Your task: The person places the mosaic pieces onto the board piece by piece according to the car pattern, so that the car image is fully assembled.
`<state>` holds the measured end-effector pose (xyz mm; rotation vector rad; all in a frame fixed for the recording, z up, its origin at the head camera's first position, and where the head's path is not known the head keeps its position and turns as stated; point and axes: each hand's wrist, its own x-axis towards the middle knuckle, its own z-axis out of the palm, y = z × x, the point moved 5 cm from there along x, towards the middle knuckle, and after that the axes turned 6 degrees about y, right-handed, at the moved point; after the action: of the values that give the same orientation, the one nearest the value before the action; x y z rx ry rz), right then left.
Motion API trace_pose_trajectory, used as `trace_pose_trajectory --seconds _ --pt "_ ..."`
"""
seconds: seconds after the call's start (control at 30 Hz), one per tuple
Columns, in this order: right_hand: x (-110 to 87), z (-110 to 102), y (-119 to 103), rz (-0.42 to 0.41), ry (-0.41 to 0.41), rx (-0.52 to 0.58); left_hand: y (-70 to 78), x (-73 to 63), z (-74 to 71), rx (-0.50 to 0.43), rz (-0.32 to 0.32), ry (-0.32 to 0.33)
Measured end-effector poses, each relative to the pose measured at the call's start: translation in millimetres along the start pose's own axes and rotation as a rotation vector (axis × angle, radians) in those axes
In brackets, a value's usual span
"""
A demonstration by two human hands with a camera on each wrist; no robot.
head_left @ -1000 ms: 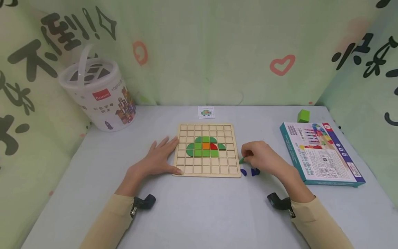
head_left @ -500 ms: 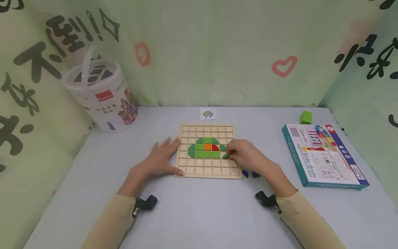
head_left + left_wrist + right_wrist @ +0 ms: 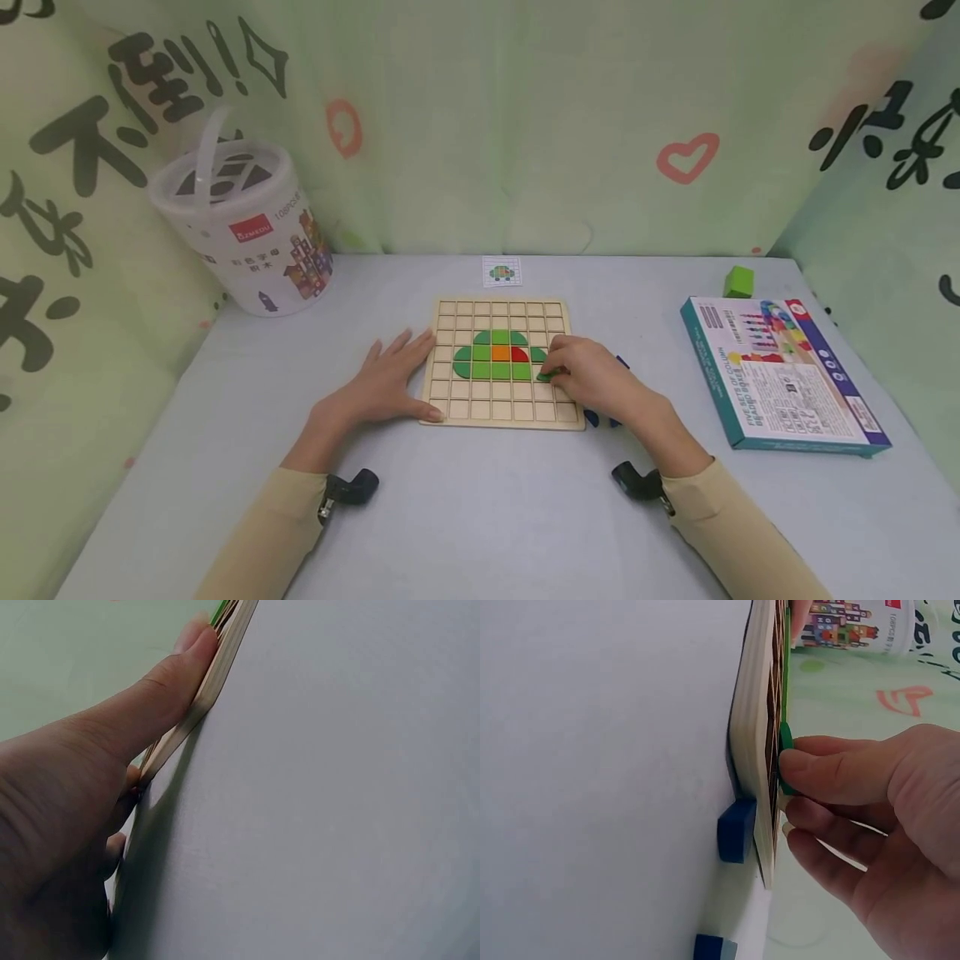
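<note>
A square wooden grid board [image 3: 501, 408] lies flat on the table, with green pieces [image 3: 480, 368], an orange piece [image 3: 500, 353] and a red piece [image 3: 520, 355] set into its middle cells. My left hand [image 3: 378, 387] rests at the board's left edge with fingers spread, its thumb [image 3: 161, 694] along the near corner. Over the right part of the grid, my right hand [image 3: 596, 377] pinches a dark green piece [image 3: 786, 736] between thumb and finger, close against the board's top. The piece's outer part shows; the rest is hidden by the fingertips.
Several dark blue pieces [image 3: 592, 418] lie by the board's right side, partly behind the right hand. A picture card [image 3: 502, 272] lies beyond the board. To the right are a flat box [image 3: 787, 375] and a green cube [image 3: 738, 282]; a white bucket [image 3: 243, 229] stands back left.
My right hand has carried the green piece leftward from beside the board to over its right cells, and has barely moved in the last half second. The left hand stays at the edge.
</note>
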<state>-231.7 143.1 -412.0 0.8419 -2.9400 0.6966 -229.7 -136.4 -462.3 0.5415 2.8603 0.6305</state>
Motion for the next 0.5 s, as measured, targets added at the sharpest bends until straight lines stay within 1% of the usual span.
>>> trace_pose_trajectory --seconds 0.3,0.5 --pt "4.7 1.0 1.8 -0.048 0.032 0.04 2.3 0.7 -0.5 -0.003 0.0 -0.009" --pt "7.4 2.3 0.3 -0.073 0.034 0.028 1.1 0.5 -0.2 0.004 -0.013 -0.009"
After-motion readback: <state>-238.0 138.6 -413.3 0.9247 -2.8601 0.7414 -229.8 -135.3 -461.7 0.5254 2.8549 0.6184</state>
